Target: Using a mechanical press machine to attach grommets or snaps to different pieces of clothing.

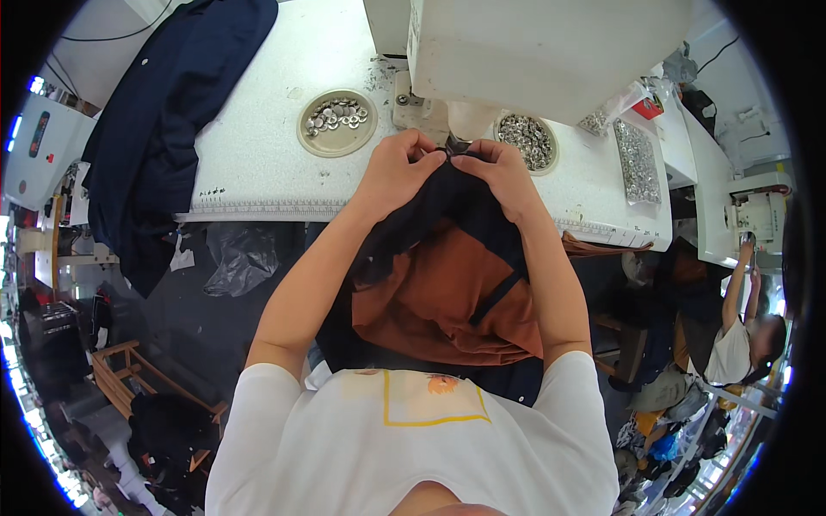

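Note:
My left hand [398, 170] pinches the edge of a dark navy garment [452, 196] just in front of the white press machine's head [471, 120]. Close beside it, my right hand [497, 175] grips the same edge between thumb and fingers. The garment hangs from both hands toward my lap, its rust-brown lining [447, 288] showing below. A round dish of silvery snap parts [337, 151] stands left of my left hand. Another dish of small metal parts [551, 163] sits right of the machine's head. The garment's edge is partly hidden by my fingers.
Dark navy garments [172, 112] drape over the table's left side. A ruler strip [267, 211] runs along the white table's front edge. To the right lies a clear bag of metal parts [637, 162]. Another person [742, 344] works at a machine farther right. A wooden stool [116, 374] stands lower left.

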The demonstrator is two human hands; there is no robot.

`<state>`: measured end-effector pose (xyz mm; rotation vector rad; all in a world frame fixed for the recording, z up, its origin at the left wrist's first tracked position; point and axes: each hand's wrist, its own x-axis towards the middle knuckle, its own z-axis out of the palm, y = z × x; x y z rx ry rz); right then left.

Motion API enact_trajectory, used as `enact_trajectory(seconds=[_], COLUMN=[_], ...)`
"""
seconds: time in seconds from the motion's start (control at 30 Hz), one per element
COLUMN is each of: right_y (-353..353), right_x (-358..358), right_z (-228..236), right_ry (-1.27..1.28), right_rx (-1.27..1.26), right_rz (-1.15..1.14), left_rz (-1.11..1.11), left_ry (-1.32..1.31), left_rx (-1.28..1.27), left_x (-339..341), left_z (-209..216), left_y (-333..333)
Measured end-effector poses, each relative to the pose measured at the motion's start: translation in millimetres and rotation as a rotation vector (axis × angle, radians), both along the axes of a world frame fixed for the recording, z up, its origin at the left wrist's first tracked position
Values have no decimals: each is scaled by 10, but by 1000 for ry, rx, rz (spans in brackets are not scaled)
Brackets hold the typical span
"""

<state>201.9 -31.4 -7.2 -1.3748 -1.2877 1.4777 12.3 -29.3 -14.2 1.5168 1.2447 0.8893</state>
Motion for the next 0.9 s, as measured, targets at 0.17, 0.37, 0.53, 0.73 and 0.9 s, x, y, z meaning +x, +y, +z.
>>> enact_trajectory(seconds=[0.17, 0.37, 0.53, 0.73, 0.9], right_y=[0, 29, 140, 194, 215], right_x=[-38, -18, 29, 70, 44], right_z=[84, 112, 14, 96, 89], right_ry=[-5, 17, -27, -130, -162], right_rx=[-75, -108, -61, -109, -53], right_rz=[26, 52, 72, 170, 174], left_rz=[45, 30, 31, 29, -50], left_ry=[-26, 41, 12, 10, 10], left_rx=[56, 21, 29, 2, -95], left_x=[11, 37, 59, 54, 12], left_z=[-12, 21, 31, 18, 129], left_y=[-6, -10, -7, 11, 71])
